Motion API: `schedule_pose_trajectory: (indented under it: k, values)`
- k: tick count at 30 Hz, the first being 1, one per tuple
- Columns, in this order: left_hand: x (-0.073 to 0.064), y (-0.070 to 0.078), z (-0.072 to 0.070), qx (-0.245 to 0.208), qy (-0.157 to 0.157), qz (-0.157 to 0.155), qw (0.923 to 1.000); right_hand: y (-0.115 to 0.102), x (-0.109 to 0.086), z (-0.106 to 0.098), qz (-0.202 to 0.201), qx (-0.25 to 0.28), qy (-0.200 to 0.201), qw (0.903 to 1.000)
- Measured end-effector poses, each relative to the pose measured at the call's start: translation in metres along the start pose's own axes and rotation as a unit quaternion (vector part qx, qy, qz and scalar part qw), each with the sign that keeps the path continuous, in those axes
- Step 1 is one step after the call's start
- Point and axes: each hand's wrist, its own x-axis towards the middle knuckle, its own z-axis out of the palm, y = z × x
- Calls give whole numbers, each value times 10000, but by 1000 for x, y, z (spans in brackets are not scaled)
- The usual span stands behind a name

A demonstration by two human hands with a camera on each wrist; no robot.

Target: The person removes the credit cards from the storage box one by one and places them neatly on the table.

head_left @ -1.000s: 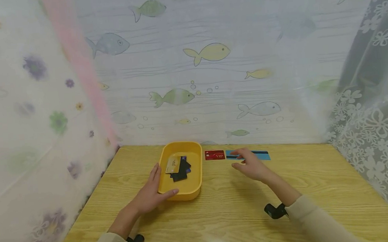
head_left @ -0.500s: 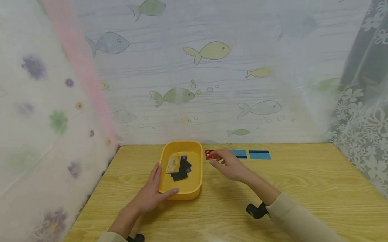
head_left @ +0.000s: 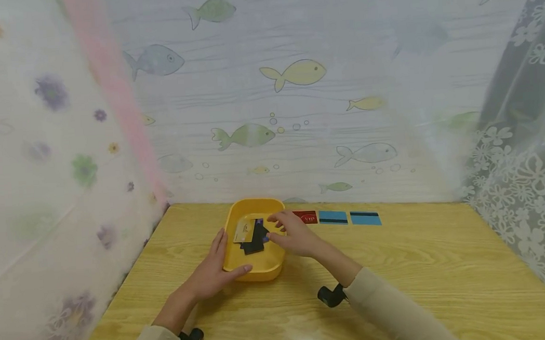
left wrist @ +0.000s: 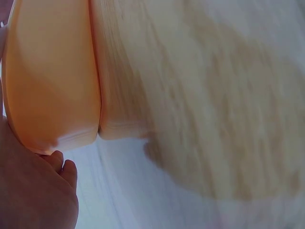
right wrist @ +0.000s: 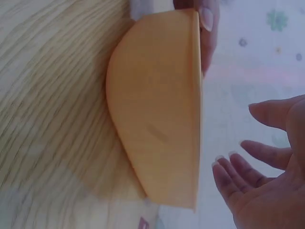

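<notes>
A yellow plastic tray (head_left: 275, 263) sits on the wooden table, holding a gold card (head_left: 243, 230) and several dark cards (head_left: 254, 245) in an overlapping pile. My left hand (head_left: 208, 272) grips its near left corner, thumb over the front rim and fingers along the left side. Above the right rim hovers my right hand (head_left: 297, 236), fingers spread and slightly bent, with nothing in them. From the right wrist view, this hand (right wrist: 267, 171) is level with the rim, apart from the tray's side wall (right wrist: 152, 105).
Right of the tray, along the table's back edge, lie a red VIP card (head_left: 308, 217) and two blue cards with dark stripes, one nearer (head_left: 333, 215) and one farther right (head_left: 365, 221). Curtains with printed fish (head_left: 299, 72) and flowers hang around the table (head_left: 400, 266).
My right hand has moved left from above the blue cards, past the red card, to the tray's right rim. The left hand stays on the tray; the cards have not moved.
</notes>
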Motion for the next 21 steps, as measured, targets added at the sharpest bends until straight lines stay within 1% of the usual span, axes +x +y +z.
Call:
schedule_pose_trajectory:
  k: [6, 9, 12, 15, 21]
  values:
    - [-1, 0, -1, 43, 9, 105, 9999, -9, 17, 20, 289, 101, -202, 9993]
    - [-3, 0, -2, 74, 1, 155, 9999, -11, 28, 33, 450, 122, -208, 9987]
    - [-4, -1, -3, 95, 10, 177, 9998, -11, 38, 45, 707, 229, -171, 9971]
    - [-2, -2, -2, 88, -5, 206, 9997, -9, 45, 53, 1022, 186, -79, 9946]
    - [0, -1, 0, 46, -27, 268, 9996, 2, 58, 65, 1351, 19, 103, 9908]
